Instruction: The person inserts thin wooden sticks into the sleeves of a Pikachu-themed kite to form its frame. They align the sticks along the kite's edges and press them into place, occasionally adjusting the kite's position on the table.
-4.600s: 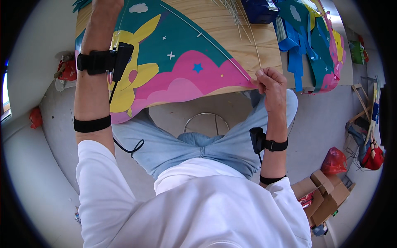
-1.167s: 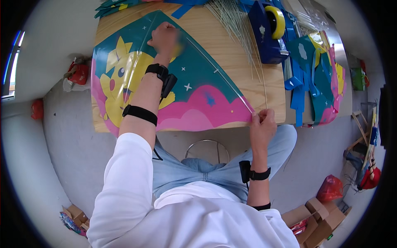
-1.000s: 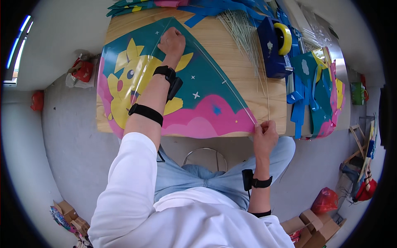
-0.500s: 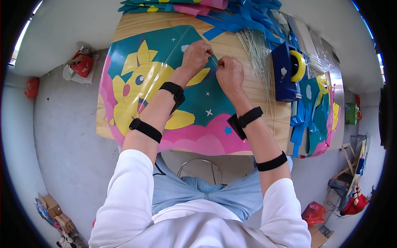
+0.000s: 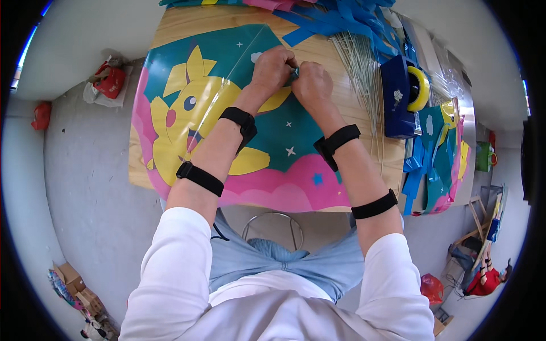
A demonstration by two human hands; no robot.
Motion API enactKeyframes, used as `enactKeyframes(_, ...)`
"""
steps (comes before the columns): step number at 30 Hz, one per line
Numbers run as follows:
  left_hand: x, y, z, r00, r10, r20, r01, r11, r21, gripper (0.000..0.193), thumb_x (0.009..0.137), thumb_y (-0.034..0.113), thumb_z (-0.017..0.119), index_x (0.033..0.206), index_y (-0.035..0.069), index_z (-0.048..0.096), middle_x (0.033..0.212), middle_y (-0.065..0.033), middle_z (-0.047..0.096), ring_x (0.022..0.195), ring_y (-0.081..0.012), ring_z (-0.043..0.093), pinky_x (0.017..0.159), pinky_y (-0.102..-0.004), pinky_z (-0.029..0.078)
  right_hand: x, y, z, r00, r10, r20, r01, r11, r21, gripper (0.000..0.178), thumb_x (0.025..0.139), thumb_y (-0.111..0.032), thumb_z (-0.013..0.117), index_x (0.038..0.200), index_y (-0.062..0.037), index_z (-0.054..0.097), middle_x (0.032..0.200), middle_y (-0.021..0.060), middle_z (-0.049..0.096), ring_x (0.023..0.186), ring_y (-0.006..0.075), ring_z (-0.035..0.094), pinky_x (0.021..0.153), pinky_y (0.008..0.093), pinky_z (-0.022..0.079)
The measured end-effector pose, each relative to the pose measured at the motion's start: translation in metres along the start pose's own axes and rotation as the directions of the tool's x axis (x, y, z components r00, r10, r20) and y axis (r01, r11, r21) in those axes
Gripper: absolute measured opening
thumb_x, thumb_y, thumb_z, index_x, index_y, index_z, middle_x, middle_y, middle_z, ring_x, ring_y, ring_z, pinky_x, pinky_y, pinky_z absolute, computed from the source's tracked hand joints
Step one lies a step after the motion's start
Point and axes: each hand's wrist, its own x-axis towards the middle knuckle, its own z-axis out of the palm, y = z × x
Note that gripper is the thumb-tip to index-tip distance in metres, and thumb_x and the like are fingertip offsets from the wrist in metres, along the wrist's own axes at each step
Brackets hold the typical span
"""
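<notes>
teal sheet (image 5: 278, 136) is pinched by both hands (image 5: 273, 71) (image 5: 313, 85).

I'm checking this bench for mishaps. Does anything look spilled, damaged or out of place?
Nothing looks spilled or plainly damaged. The untidiest spots are the blue strips, tangled at the far side of the wooden table, and the thin rods, fanned loosely beside the tape dispenser rather than bundled. The printed sheet is partly hidden.

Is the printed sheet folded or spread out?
Mostly spread: the printed sheet lies across the wooden table, its picture broadly visible. Only its upper-right edge looks bunched, between left hand and right hand.
</notes>
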Motion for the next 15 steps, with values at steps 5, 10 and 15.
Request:
enactKeyframes(5,0.002,-0.001,0.001,0.999,-0.050,0.017,0.050,0.998,-0.043,0.013,0.067,-0.002,0.073,0.079,0.002,0.069,0.082,-0.0101,0.065,0.075,-0.0245,0.065,0.069,-0.0326,0.052,-0.036,0.022,-0.012,1.000,0.011,0.007,-0.012,1.000,0.022,0.012,0.070,-0.007,0.060,0.077,0.0008,0.066,0.088,0.0241,0.066,0.081,0.0425,0.065,0.071,0.0483,0.053)
enactKeyframes(10,0.001,0.000,0.002,0.998,-0.059,0.012,0.059,0.997,-0.053,0.013,0.068,-0.002,0.074,0.079,0.003,0.070,0.081,-0.0091,0.065,0.075,-0.0229,0.065,0.069,-0.0316,0.053,-0.078,0.038,-0.025,0.998,0.053,-0.019,-0.052,0.998,0.034,0.009,0.070,-0.002,0.058,0.075,0.0032,0.064,0.087,0.0257,0.065,0.078,0.0431,0.064,0.071,0.0488,0.052)
enactKeyframes(15,0.003,0.007,-0.001,0.998,-0.049,0.034,0.049,0.999,0.018,0.011,0.070,0.001,0.074,0.080,0.003,0.070,0.082,-0.0090,0.065,0.076,-0.0222,0.065,0.070,-0.0309,0.053,-0.107,0.067,-0.039,0.996,0.078,-0.033,-0.070,0.975,0.210,0.007,0.071,0.000,0.058,0.071,0.0019,0.065,0.075,0.0226,0.065,0.073,0.0396,0.065,0.067,0.0453,0.052)
